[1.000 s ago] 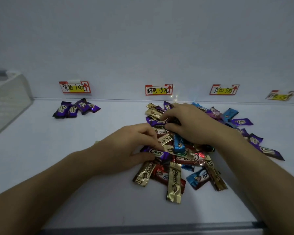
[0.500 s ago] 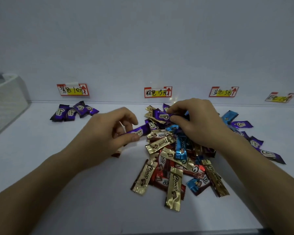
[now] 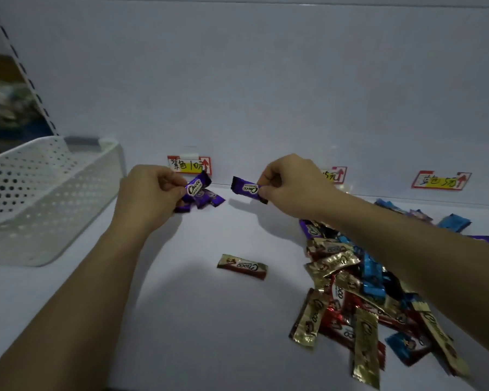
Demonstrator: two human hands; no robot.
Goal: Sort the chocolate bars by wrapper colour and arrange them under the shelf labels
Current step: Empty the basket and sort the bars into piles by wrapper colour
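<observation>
Hands both up near the back of the shelf [image 3: 181, 320], 12 o'clock side. Left hand [image 3: 150, 196] pinches a purple bar [image 3: 196, 186] between thumb and curled fingers, bar tilted, just over the purple group [image 3: 212, 199] lying below the purple label [image 3: 189, 165]. Right hand [image 3: 291, 187] pinches a second purple bar [image 3: 244, 189] by its right end, in the air at 3 o'clock of the first, not touching it. Mixed pile [image 3: 350, 277] of gold, red, blue and purple bars at 4 o'clock, partly under the right forearm. Lone gold-brown bar [image 3: 242, 266] lies apart at 9 o'clock of the pile. White perforated basket [image 3: 40, 193] at 9 o'clock.
</observation>
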